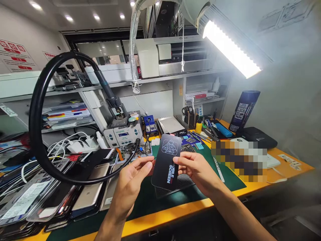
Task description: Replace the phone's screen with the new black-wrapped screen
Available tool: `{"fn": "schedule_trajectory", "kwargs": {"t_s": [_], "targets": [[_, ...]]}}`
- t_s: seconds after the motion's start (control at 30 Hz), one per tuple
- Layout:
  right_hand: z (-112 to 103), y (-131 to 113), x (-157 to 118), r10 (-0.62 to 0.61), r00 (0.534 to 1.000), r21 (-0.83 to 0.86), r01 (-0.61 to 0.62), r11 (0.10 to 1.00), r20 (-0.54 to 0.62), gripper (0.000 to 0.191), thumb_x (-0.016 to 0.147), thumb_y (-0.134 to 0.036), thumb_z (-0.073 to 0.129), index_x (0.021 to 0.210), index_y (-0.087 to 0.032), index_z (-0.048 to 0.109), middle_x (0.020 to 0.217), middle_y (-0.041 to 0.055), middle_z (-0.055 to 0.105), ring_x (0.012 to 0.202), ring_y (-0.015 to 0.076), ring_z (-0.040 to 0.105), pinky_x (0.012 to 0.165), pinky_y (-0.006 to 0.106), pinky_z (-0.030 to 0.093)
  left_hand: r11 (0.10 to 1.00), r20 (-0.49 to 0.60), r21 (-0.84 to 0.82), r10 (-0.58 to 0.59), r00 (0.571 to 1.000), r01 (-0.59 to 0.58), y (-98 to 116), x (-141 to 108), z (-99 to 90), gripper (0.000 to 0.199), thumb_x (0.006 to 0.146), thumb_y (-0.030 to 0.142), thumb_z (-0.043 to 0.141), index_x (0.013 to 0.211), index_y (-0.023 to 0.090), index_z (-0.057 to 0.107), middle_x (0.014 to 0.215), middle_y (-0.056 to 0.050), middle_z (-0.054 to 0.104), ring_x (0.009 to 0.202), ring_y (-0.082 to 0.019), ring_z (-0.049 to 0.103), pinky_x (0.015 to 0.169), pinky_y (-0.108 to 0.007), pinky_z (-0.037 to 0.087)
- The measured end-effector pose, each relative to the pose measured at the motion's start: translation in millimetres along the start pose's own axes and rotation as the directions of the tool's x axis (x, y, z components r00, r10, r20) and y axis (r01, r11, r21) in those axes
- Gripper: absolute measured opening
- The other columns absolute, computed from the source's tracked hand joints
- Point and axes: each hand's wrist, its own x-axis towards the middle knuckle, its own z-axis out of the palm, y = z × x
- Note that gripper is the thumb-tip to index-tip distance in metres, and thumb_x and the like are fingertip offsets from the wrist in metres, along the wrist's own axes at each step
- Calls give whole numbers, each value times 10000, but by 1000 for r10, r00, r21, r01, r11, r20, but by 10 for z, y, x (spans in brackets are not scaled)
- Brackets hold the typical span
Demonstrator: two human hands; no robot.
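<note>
A flat black panel [163,167] printed with "MOBILE SCREEN" and a white line drawing is held up, tilted, over the green mat. My right hand [198,170] pinches its right edge, thumb on the printed face. At its left edge is my left hand [134,180], thumb and index finger close together beside the panel; whether they grip it is hard to tell. Under the panel, a dark perforated plate [184,184] lies on the green mat [200,197].
Phones and screens [87,189] are piled at the left, under a black hose [33,134]. Behind stand a grey soldering station [124,135] and a parts tray [145,149]. Tools [200,137], a blue can [244,110] and a black case [260,136] sit at the right.
</note>
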Motion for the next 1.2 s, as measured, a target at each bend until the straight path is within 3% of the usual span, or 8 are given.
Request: {"fn": "schedule_trajectory", "kwargs": {"t_s": [0.17,0.4,0.63,0.73,0.83,0.97,1.07,1.2], "targets": [[-8,40,1,-41,999,-86,39,996,-26,285,801,-380,777,698,-149,645,680,-25,555,604,103,564,606,235,474,989,-98,143,47,994,-32,-51,-20,92,488,825,527,675,1144,158,681,1098,-131,737,989,-272,706,913,-435,565],[109,19,-63,-118,987,-209,93,973,-108,220,834,-314,731,692,-162,659,620,-36,594,558,102,562,552,223,427,914,-284,388,237,929,-115,-84,-150,461,648,658,448,808,1238,204,651,1244,-119,645,1131,-343,599,1041,-558,446],[336,27,-133,-167,975,-257,125,958,-149,171,866,-319,688,841,-172,770,790,36,756,714,172,678,653,259,527,961,-301,256,181,936,-103,-117,-135,544,548,680,386,786,1190,207,697,1231,-128,656,1177,-361,584,1084,-570,410],[338,-33,-210,-156,985,-255,134,958,-70,162,831,-333,740,911,-203,795,825,33,771,756,196,703,696,283,554,996,-214,69,73,974,-60,-122,-168,411,538,687,386,821,1188,227,705,1245,-111,669,1172,-338,604,1082,-521,436],[232,-152,-290,-155,988,-296,141,945,-24,250,801,-418,784,966,-231,792,857,41,775,797,224,715,750,326,572,975,-35,-217,-50,998,42,-169,-244,260,521,779,459,761,1232,211,686,1208,-131,705,1073,-322,670,952,-476,536],[87,-260,-308,-260,947,-406,166,899,-190,502,772,-510,804,1198,-271,693,1055,60,741,1003,259,690,872,370,554,722,217,-657,-97,971,218,-290,-360,221,564,841,600,613,1194,172,712,1206,-178,707,938,-296,699,787,-431,576],[99,-241,-286,-122,990,-283,96,954,-77,653,753,-480,834,1324,-286,583,1153,59,690,1093,254,664,938,377,538,555,304,-782,-57,951,283,-354,-426,327,562,801,615,650,1127,167,748,1126,-165,727,892,-259,682,747,-373,553],[212,-196,-315,-64,997,-193,69,979,33,558,795,-364,812,1300,-279,588,1100,52,708,1048,250,681,894,382,555,412,383,-839,-18,923,356,-377,-501,473,512,812,550,678,1119,148,759,1055,-163,737,890,-255,677,732,-342,529]]}}
